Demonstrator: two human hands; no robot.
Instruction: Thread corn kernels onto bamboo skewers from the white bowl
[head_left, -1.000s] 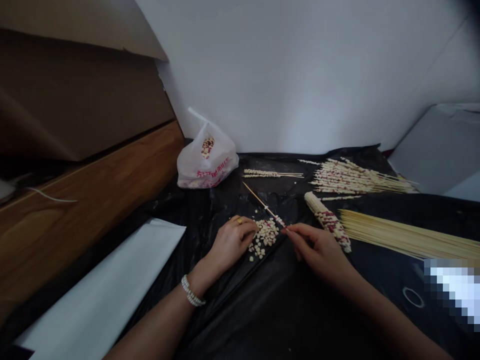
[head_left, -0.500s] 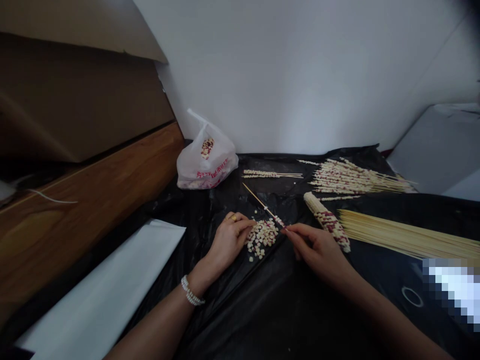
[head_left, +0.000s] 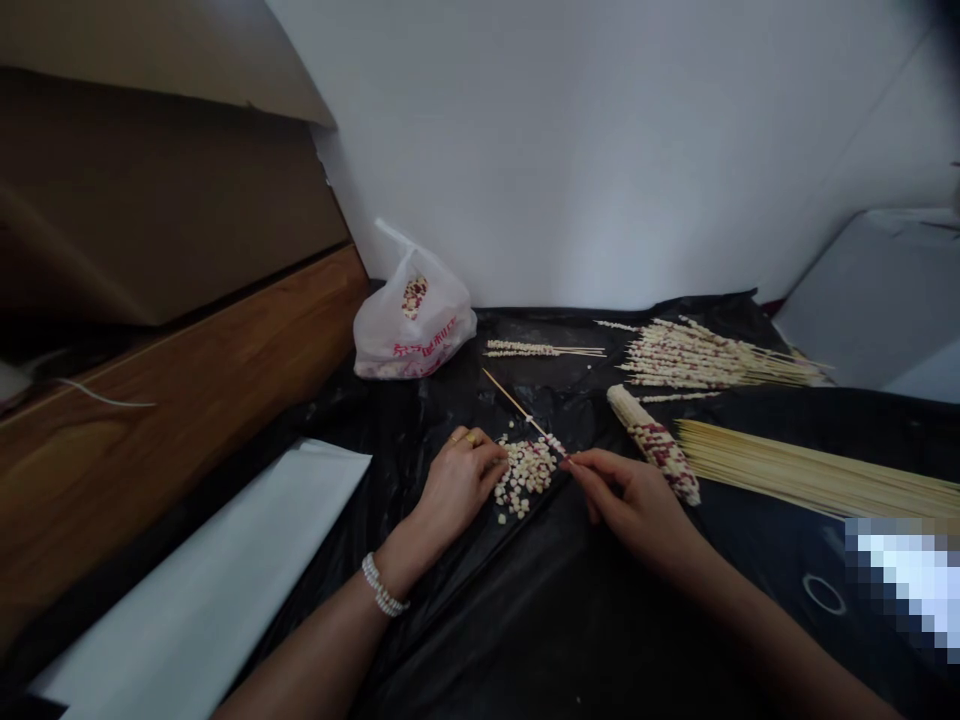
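Note:
My right hand (head_left: 626, 495) pinches the lower end of a thin wooden skewer (head_left: 514, 402), which slants up and to the left. White and dark red corn kernels are threaded along its lower half, and its upper part is bare. Under the skewer lies a small pile of loose corn kernels (head_left: 523, 480). At the pile's left edge is my left hand (head_left: 461, 475), its fingers curled together; whatever is between the fingertips is too small to make out. A partly stripped corn cob (head_left: 652, 440) rests just beyond my right hand.
Bare skewers (head_left: 810, 470) lie in a bundle at right, with many kernel-covered skewers (head_left: 686, 355) behind them. A few more filled skewers (head_left: 525, 349) sit at the back beside a white plastic bag (head_left: 412, 330) of corn. Black plastic sheeting (head_left: 480, 620) covers the surface; folded white sheet (head_left: 225, 570) lies left.
The skewer has shifted slightly down and left with my right hand. My left hand's fingers have curled in a little at the pile's edge.

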